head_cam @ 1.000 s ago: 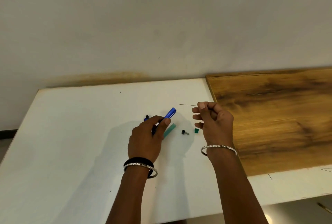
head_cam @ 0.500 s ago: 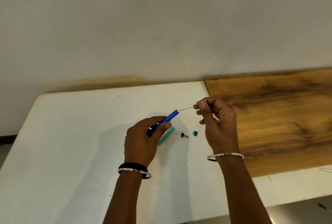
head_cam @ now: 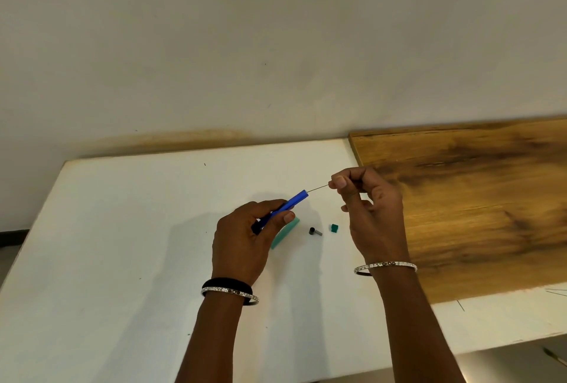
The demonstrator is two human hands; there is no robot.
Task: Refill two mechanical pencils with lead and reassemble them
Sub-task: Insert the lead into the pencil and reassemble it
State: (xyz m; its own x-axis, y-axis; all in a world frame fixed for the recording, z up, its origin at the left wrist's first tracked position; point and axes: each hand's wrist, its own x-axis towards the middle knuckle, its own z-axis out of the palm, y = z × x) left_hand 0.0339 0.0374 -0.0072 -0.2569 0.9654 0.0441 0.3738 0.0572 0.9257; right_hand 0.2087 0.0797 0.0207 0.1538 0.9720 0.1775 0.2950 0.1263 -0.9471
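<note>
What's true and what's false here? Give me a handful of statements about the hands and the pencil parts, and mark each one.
1. The left hand holds the blue pencil barrel. True.
2. The right hand pinches a thin pencil lead whose far end meets the barrel's open end. True.
3. The small green cap is fitted onto the blue barrel. False: it lies loose on the white table.
4. The green pencil barrel is held in the right hand. False: it lies on the table, partly hidden behind the left hand.
5. A small black and grey piece lies between the green barrel and the green cap. True.
</note>
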